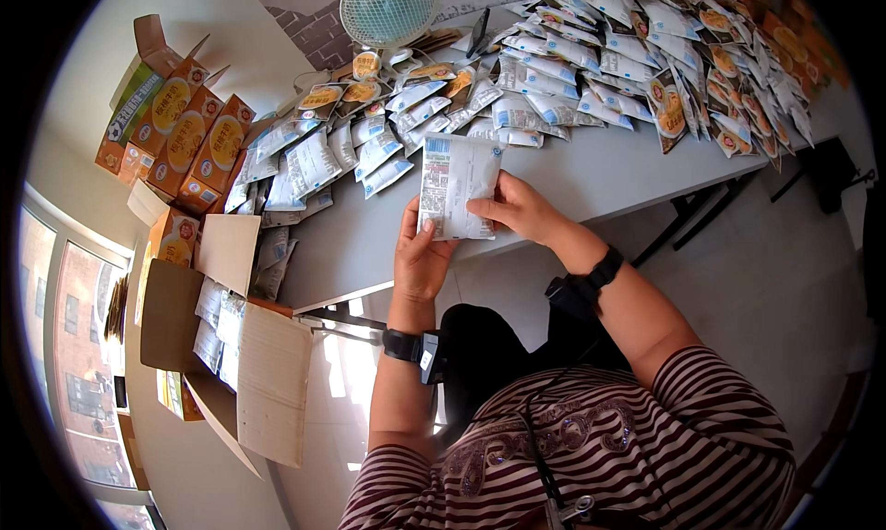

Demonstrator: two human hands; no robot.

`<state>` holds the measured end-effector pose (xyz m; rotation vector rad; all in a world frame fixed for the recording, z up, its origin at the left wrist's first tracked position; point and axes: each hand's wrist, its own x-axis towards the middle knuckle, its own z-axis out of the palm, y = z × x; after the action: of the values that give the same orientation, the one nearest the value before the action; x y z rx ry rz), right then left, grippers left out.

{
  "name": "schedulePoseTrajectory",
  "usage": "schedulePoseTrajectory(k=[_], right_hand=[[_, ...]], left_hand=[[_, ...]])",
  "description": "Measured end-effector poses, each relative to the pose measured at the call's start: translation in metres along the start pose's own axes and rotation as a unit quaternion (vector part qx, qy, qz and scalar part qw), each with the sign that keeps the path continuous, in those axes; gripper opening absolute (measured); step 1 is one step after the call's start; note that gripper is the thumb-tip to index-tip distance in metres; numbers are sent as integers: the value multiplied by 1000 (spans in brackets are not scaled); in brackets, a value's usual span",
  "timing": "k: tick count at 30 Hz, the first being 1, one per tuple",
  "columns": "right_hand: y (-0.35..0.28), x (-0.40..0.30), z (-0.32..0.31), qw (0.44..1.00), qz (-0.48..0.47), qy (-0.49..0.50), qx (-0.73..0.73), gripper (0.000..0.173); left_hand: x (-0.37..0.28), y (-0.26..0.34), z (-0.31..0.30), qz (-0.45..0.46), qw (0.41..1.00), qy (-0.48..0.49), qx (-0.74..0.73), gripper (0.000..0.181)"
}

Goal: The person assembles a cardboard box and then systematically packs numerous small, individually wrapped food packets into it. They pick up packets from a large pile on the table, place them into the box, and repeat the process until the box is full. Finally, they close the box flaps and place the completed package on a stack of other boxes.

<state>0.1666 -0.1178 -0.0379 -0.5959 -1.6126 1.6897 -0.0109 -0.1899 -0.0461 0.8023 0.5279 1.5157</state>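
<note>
A sealed flat packet (458, 184) with a white printed back is held upright between both hands, above the table's front edge. My left hand (423, 253) grips its lower left corner, thumb on the face towards me. On the packet's right side, my right hand (516, 208) pinches the edge, with the thumb across the front. Behind it, loose packets (377, 149) of the same kind lie spread over the grey table (588, 177). A much larger heap of packets (609, 52) rises at the back right, some showing brown and orange fronts.
At the left, an open cardboard box (273, 384) with raised flaps holds white packets. Orange printed cartons (183, 142) stand behind it by the wall. A round fan (389, 9) and a dark phone-like device (477, 33) are at the table's back. Black table legs (682, 218) show below.
</note>
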Motion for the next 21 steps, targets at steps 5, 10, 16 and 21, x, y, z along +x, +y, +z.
schedulePoseTrajectory(k=[5, 10, 16, 21], right_hand=[[-2, -1, 5, 999, -46, -5, -28, 42], [7, 3, 1, 997, -75, -12, -19, 43], [12, 1, 2, 998, -28, 50, 32, 34], [10, 3, 0, 986, -55, 130, 89, 36]], left_hand=[[8, 8, -8, -53, 993, -64, 81, 64], [16, 3, 3, -45, 985, 3, 165, 47], [14, 0, 7, -41, 982, 19, 183, 45], [10, -1, 8, -66, 970, 6, 234, 49]])
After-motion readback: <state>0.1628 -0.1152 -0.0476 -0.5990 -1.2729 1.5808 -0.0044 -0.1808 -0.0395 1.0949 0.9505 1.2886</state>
